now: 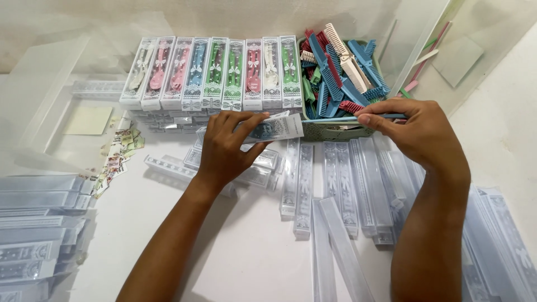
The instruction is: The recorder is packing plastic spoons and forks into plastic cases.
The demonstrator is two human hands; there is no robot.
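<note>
1. Blue comb is sitting pinched between thumb and fingertips of my right hand, just above the green basket near the table's far edge.
2. I am closing my left hand around a clear sleeve, its open mouth facing the comb.
3. I am keeping both level, so the teeth should enter without snagging.
4. Filled boxes are lining the far edge.
</note>
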